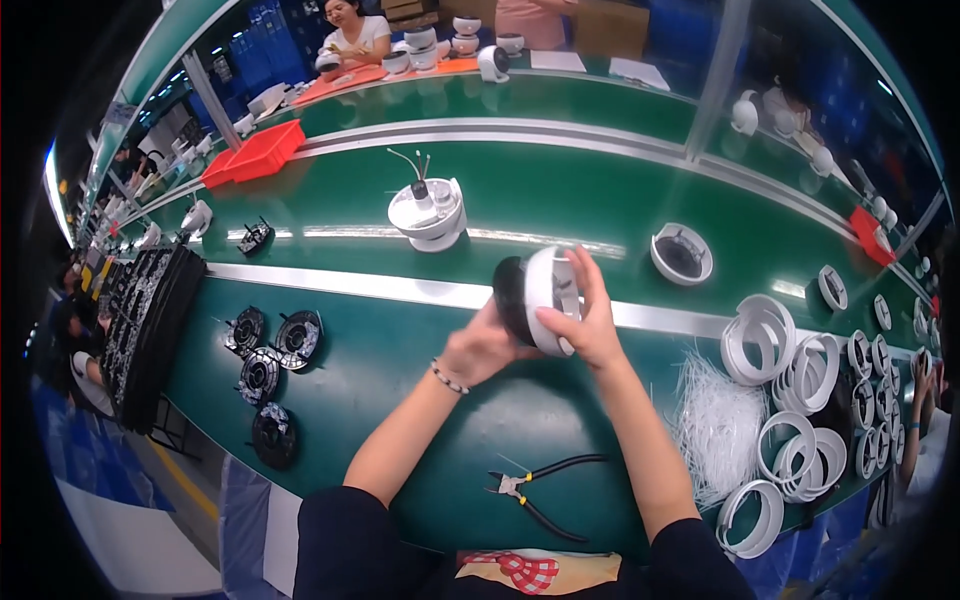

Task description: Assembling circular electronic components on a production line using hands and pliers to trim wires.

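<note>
Between my two hands is a round white housing with a black part on its left side, held above the bench's metal strip. My left hand, somewhat blurred, grips the black side from below. Around the white ring, my right hand has its thumb in front and fingers behind. Black-handled cutting pliers lie with jaws apart on the green mat below my hands. Beyond the strip stands a white round unit with wires sticking up from its top.
Several black round parts lie at left beside a stack of black trays. White rings and a heap of clear strips are at right. A white bowl-shaped part and red bins lie farther off. A co-worker sits opposite.
</note>
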Demonstrator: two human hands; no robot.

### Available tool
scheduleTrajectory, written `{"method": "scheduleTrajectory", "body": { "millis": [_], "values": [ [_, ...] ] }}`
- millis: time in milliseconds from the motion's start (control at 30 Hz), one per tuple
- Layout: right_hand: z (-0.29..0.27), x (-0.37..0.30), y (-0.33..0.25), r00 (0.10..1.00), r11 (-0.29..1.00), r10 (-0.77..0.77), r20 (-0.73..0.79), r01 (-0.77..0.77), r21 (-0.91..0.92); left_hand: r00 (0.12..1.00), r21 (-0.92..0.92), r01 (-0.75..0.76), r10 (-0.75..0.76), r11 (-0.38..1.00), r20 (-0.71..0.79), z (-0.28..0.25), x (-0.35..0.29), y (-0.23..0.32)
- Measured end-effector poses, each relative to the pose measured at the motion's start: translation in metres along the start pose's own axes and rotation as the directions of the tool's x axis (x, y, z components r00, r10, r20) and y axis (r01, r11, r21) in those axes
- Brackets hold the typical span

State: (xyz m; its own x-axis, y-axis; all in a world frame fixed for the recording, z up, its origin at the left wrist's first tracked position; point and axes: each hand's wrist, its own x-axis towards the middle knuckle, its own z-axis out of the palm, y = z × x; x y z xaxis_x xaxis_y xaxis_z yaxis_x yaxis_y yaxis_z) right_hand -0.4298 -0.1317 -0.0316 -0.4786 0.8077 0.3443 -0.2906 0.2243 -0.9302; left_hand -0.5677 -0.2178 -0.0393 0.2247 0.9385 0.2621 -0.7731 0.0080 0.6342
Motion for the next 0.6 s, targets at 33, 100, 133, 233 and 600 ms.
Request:
{"method": "scheduleTrajectory", "body": {
  "millis": [33, 100, 133, 233, 600],
  "values": [
    [-0.002, -0.001, -0.002, 0.998, 0.989, -0.054, 0.039, 0.058, -0.133, 0.998, -0.058, 0.055, -0.057, 0.997, -0.026, -0.003, -0.001, 0.005],
    [0.002, -0.002, -0.011, 0.985, 0.931, -0.083, 0.151, 0.130, -0.341, 0.954, -0.098, 0.017, -0.045, 0.995, -0.296, 0.001, 0.002, 0.004],
    [0.006, -0.002, -0.014, 0.974, 0.900, -0.124, 0.190, 0.191, -0.391, 0.951, -0.076, -0.014, -0.010, 0.997, -0.309, 0.001, 0.006, 0.004],
    [0.001, -0.001, -0.017, 0.975, 0.897, -0.145, 0.169, 0.202, -0.393, 0.929, -0.153, -0.052, -0.008, 0.987, -0.370, 0.008, 0.009, -0.001],
    [-0.001, -0.004, -0.041, 0.949, 0.740, -0.194, 0.249, 0.308, -0.598, 0.963, -0.392, 0.041, -0.141, 0.919, -0.229, -0.004, 0.003, -0.009]
  ]
}}
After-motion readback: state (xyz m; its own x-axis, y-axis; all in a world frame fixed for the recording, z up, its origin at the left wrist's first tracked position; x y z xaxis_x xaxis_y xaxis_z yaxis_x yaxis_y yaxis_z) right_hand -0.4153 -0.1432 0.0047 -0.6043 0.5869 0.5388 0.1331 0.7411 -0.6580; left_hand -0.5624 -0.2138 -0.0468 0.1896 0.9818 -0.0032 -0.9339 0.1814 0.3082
